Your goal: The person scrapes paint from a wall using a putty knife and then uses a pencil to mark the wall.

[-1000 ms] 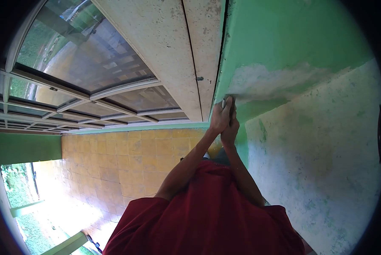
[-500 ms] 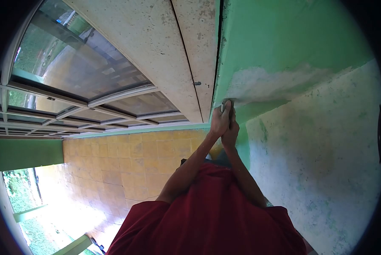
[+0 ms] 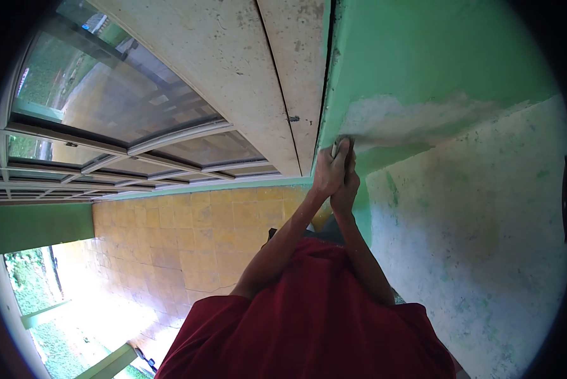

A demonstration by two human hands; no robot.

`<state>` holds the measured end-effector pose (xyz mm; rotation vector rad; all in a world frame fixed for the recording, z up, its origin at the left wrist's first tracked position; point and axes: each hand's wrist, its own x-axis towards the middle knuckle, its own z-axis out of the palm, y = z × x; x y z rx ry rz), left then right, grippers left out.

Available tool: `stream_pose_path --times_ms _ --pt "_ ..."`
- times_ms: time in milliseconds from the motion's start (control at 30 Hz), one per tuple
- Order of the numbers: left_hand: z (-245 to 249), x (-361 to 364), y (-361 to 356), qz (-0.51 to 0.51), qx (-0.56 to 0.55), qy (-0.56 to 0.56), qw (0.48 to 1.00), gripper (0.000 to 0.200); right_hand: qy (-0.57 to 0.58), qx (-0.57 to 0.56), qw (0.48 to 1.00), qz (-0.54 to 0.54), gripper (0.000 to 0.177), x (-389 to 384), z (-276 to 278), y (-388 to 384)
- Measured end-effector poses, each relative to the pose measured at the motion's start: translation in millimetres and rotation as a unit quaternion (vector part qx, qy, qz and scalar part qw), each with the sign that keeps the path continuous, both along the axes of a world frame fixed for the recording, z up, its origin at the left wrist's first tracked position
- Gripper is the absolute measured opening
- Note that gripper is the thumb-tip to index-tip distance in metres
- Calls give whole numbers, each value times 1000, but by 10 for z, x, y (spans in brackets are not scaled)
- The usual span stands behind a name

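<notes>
My left hand (image 3: 328, 172) and my right hand (image 3: 345, 187) are pressed together, fingers wrapped round a small flat scraper (image 3: 343, 143). Most of the tool is hidden by the fingers; only its upper end shows. That end is up against the green painted wall (image 3: 416, 57), close to the corner beside the window frame. Just to the right of the hands lies a pale patch (image 3: 391, 120) where the green paint is gone. Both forearms reach forward from the red shirt.
A pale wooden frame (image 3: 233, 69) and a paned window (image 3: 125, 114) stand on the left. Yellow tiles (image 3: 182, 240) cover the floor below. On the right is a bare, mottled white wall section (image 3: 466, 240). Bright daylight comes in at lower left.
Both hands and the scraper have shifted slightly up along the wall, and the tool is tilted a little differently. The grip stays closed.
</notes>
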<state>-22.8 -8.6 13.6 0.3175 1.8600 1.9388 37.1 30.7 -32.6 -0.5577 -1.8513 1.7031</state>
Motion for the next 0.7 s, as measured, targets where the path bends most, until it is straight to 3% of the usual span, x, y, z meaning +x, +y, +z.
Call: stream_pose_path --times_ms 100,200,300,400,500,633,700 --pt "-269 45 30 16 20 -42 999 49 -37 1 999 10 50 68 -143 32" --pt "310 -19 3 -4 45 23 999 48 -42 -25 998 25 51 7 349 57" --pt "52 -2 47 21 22 1 1000 47 23 10 999 -27 43 -43 108 16" --pt "-118 27 60 17 50 -20 998 51 -34 6 999 20 51 51 38 50" --pt "302 -11 9 5 59 7 998 46 -67 -26 996 56 50 21 372 93" --pt "-14 43 -4 0 22 11 1000 52 -18 -2 1000 18 49 50 22 -8" --pt "-28 80 3 10 48 -49 998 53 -18 3 1000 -10 46 47 -39 -7"
